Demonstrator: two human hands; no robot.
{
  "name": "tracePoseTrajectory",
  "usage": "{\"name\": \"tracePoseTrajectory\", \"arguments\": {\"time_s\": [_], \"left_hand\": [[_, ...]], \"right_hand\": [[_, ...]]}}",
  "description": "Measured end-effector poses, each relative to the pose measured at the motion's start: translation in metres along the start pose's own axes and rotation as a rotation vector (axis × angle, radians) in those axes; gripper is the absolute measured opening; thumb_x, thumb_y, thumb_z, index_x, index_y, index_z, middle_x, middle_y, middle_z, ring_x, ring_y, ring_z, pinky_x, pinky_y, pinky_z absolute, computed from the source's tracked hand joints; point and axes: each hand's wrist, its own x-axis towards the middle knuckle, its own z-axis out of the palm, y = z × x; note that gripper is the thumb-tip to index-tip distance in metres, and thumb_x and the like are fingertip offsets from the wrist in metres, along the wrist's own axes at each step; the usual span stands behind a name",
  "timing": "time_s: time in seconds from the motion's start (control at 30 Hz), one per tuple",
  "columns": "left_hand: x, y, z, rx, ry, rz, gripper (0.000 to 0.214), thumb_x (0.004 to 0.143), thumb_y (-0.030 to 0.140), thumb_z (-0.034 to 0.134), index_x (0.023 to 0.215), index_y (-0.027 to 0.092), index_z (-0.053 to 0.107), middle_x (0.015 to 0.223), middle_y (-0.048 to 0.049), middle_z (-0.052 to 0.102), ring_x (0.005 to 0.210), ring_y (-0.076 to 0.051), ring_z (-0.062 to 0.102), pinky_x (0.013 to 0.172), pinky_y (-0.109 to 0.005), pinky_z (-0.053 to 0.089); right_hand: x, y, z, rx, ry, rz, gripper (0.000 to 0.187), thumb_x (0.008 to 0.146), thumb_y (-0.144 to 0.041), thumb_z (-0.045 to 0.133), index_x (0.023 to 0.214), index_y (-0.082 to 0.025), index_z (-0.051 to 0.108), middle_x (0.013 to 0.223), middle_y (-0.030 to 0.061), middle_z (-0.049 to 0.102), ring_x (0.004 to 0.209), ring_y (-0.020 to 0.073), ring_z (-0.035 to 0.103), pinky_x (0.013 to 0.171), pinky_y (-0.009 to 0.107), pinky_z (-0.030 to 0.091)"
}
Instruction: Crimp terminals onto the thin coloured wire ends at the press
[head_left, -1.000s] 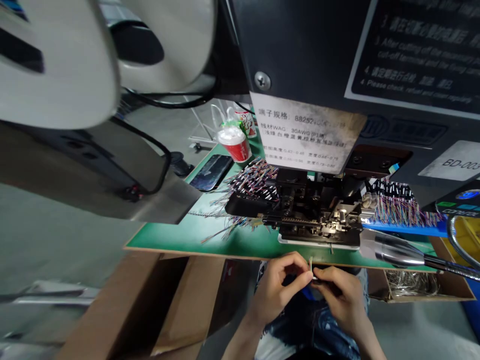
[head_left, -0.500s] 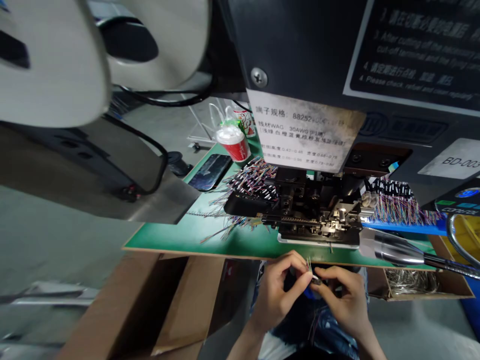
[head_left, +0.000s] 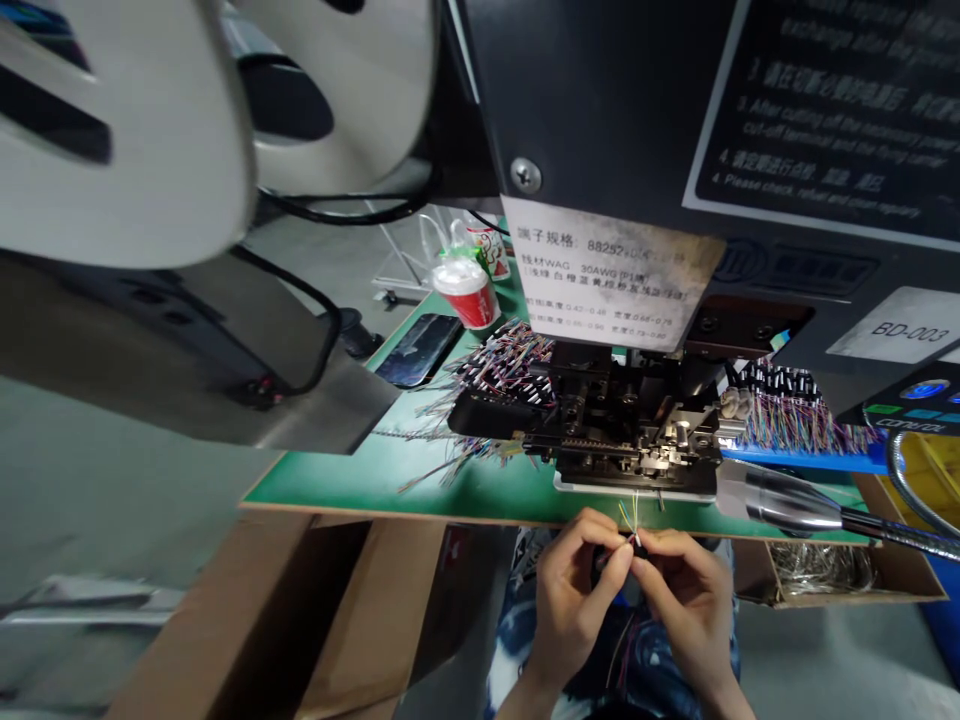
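Thin coloured wires (head_left: 628, 514) fan upward from between my two hands, just in front of the green table's edge. My left hand (head_left: 581, 580) is closed, thumb and forefinger pinching the bundle. Facing it, my right hand (head_left: 682, 590) also pinches the wires, its fingertips almost touching the left ones. A small dark piece shows at the pinch, mostly hidden by the fingers. More loose wire hangs below the hands over my lap. Right ahead stands the terminal crimping machine (head_left: 637, 450), its lit die area just beyond the wires.
Wire bundles lie behind the machine at left (head_left: 502, 365) and in a blue tray (head_left: 814, 455) at right. A phone (head_left: 420, 350) and a red cup (head_left: 469, 295) stand on the green table (head_left: 337, 480). A lamp (head_left: 795, 500) juts in from the right. Below are cardboard boxes (head_left: 375, 610).
Both hands have drawn closer together, the right now pinching beside the left. The wire ends have come into clearer view, spread upward toward the machine. The camera view has shifted slightly.
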Motion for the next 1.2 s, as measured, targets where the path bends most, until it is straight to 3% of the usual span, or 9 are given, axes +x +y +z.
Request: {"name": "tracePoseTrajectory", "arguments": {"time_s": [0.17,0.43,0.57,0.73,0.83,1.03,1.2], "left_hand": [[0.006,0.003,-0.002,-0.017,-0.048,-0.012,0.024,0.095,0.038,0.075,0.08,0.02,0.071,0.078,-0.0027,0.063,0.073,-0.019,0.059,0.067,-0.027,0.046],[0.012,0.013,-0.002,-0.086,-0.102,-0.078,0.025,0.096,0.04,0.073,0.082,0.02,0.066,0.079,-0.001,0.06,0.075,-0.018,0.059,0.07,-0.025,0.05],[0.009,0.007,-0.003,-0.103,-0.109,-0.143,0.025,0.097,0.045,0.073,0.091,0.022,0.067,0.089,-0.0028,0.068,0.083,-0.02,0.067,0.078,-0.026,0.056],[0.001,0.0,-0.011,-0.162,-0.286,-0.401,0.036,0.09,0.047,0.084,0.112,0.022,0.07,0.099,-0.0058,0.076,0.091,-0.022,0.075,0.086,-0.028,0.06],[0.001,0.002,-0.012,-0.165,-0.328,-0.481,0.036,0.086,0.045,0.088,0.105,0.018,0.074,0.093,-0.0061,0.078,0.09,-0.023,0.076,0.084,-0.027,0.06],[0.008,0.007,-0.007,-0.13,-0.268,-0.449,0.027,0.077,0.036,0.095,0.085,0.015,0.08,0.081,-0.0026,0.073,0.078,-0.018,0.07,0.073,-0.021,0.059],[0.013,0.008,-0.004,-0.058,-0.284,-0.417,0.023,0.077,0.034,0.093,0.083,0.014,0.082,0.087,-0.0068,0.077,0.081,-0.02,0.071,0.071,-0.021,0.061]], "right_hand": [[0.003,-0.003,-0.007,-0.07,-0.105,-0.096,0.013,0.096,-0.035,0.079,0.103,-0.027,0.087,0.096,0.0105,0.085,0.084,0.0262,0.077,0.079,0.038,0.063],[0.011,-0.008,-0.007,-0.105,-0.173,-0.099,0.015,0.097,-0.037,0.077,0.101,-0.028,0.089,0.094,0.0101,0.085,0.084,0.0274,0.078,0.083,0.04,0.063],[0.013,-0.009,-0.007,-0.102,-0.136,0.035,0.018,0.094,-0.038,0.079,0.107,-0.028,0.088,0.086,0.0068,0.081,0.065,0.0192,0.067,0.065,0.031,0.059],[0.017,-0.004,-0.009,0.008,-0.114,0.17,0.023,0.091,-0.039,0.082,0.108,-0.024,0.085,0.078,0.0023,0.071,0.051,0.0109,0.053,0.048,0.023,0.045],[0.021,-0.001,-0.012,0.003,-0.154,0.119,0.021,0.09,-0.038,0.082,0.106,-0.025,0.084,0.081,0.0016,0.068,0.053,0.0104,0.052,0.049,0.022,0.043],[0.028,-0.006,-0.02,-0.087,-0.243,0.03,0.016,0.09,-0.032,0.082,0.105,-0.028,0.083,0.08,0.0004,0.067,0.06,0.013,0.052,0.055,0.023,0.042],[0.035,-0.011,-0.021,-0.013,-0.144,0.043,0.023,0.094,-0.035,0.081,0.116,-0.029,0.079,0.095,0.0032,0.079,0.063,0.014,0.058,0.062,0.025,0.05]]}}
